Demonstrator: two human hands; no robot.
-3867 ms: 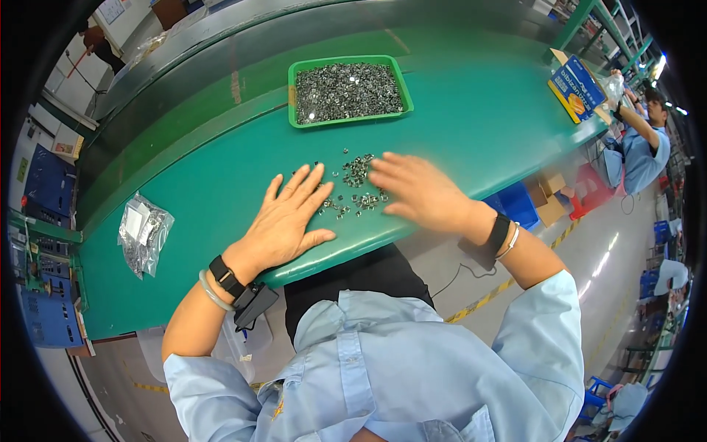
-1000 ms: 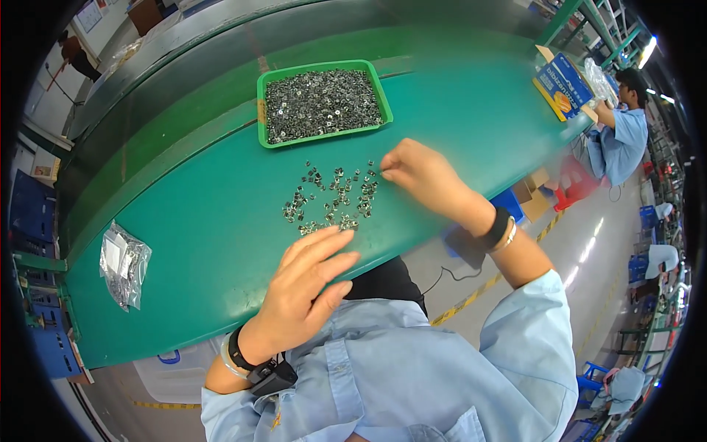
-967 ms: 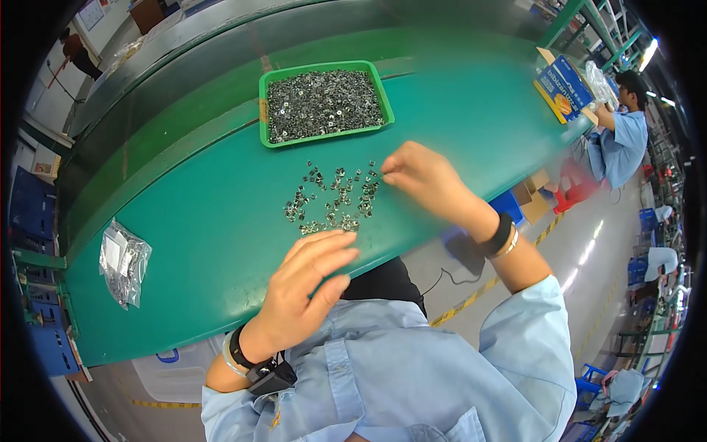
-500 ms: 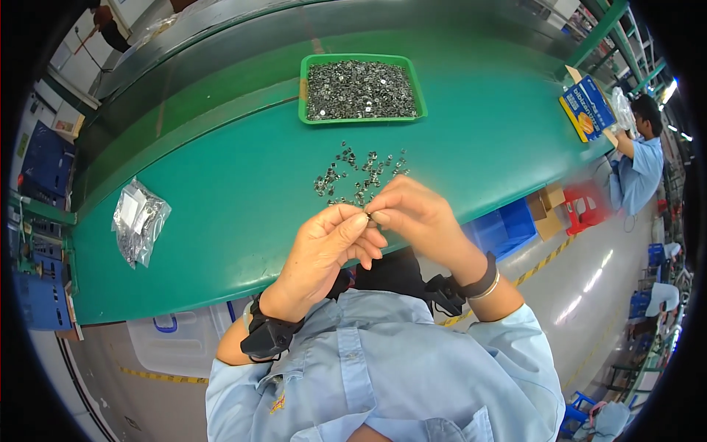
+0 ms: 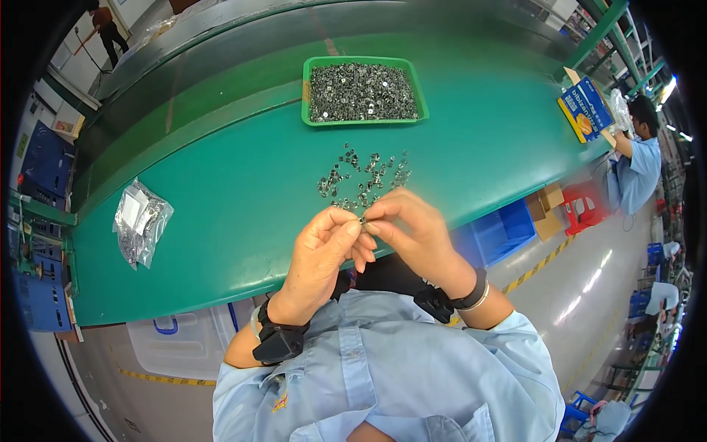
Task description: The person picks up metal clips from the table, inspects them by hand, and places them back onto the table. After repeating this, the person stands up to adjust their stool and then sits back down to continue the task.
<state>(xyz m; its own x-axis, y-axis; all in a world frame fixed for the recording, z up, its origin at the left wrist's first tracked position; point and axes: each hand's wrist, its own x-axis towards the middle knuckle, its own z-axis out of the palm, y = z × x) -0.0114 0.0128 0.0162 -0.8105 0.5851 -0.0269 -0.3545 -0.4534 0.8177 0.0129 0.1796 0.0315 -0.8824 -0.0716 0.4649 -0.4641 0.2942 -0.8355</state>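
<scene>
- At the far left, a clear plastic bag with a white label (image 5: 142, 223) lies on the green tabletop (image 5: 228, 221); it looks soft and crinkly, so its contents probably shift inside.
- The left hand (image 5: 315, 247) keeps a narrow pinch, thumb against forefinger, on a tiny squarish dark-and-silver part (image 5: 361, 220).
- That part is between the two hands, above the near edge of the tabletop. It seems to be metal: likely very light, stiff and hard to crush, but smooth enough to slip. Opposite edges, taken with the fingertips, look the surest hold.
- The right hand (image 5: 414, 232) meets it from the other side, thumb and forefinger closed narrowly on the same part.
- Beyond the hands, loose dark-and-silver parts (image 5: 375, 168) lie scattered; their thin edges probably call for a fingertip pick.
- Behind them, a shallow green plastic tray (image 5: 361, 124) is heaped with similar parts; full, it is likely fairly heavy, best lifted by opposite rims.
- Counted left to right: one bag, one part in the fingers, dozens of loose parts overlapping too much for an exact figure, one tray whose contents cannot be counted.
</scene>
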